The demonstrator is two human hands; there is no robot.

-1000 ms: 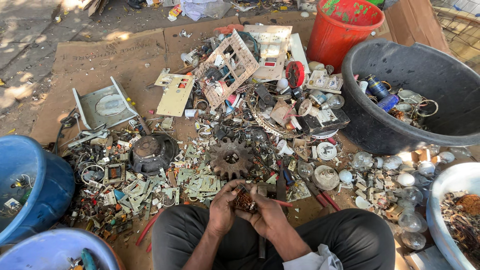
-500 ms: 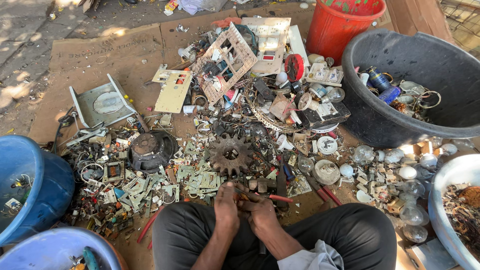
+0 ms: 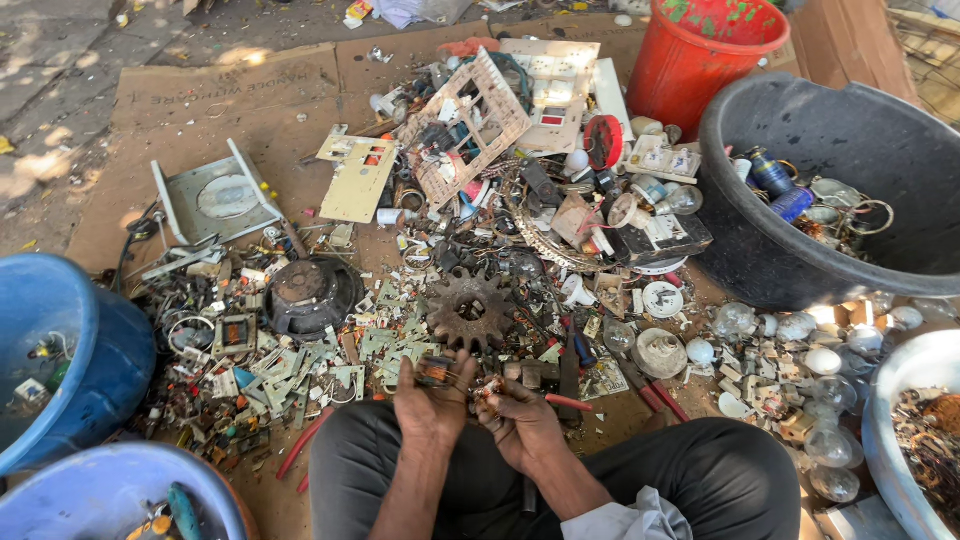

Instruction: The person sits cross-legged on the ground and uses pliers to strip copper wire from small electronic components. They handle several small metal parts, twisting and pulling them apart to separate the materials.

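Note:
I sit cross-legged on the ground in dark trousers, with a heap of scrap electronics spread in front of me. My left hand [image 3: 428, 402] holds a small wound coil part [image 3: 436, 372] with copper wire up at my fingertips. My right hand [image 3: 515, 418] is close beside it, fingers curled on thin wire [image 3: 487, 386] that runs from the same part. Just beyond my hands lies a rusty toothed gear [image 3: 468, 309] among small pale green circuit board pieces [image 3: 385, 345].
A large black tub [image 3: 905, 283] with bottles and rings stands at the right, a red bucket [image 3: 700, 60] behind it. Blue tubs [image 3: 95, 350] sit at the left, a white basin [image 3: 890, 385] at lower right. Glass bulbs [image 3: 790, 330], a round speaker [image 3: 305, 295], a metal bracket [image 3: 215, 200] and red-handled pliers [image 3: 650, 395] lie on the cardboard.
My hands have lifted slightly and drawn apart, the left now carrying the coil part up and to the left while the right pulls its wire. The camera view shifted a little.

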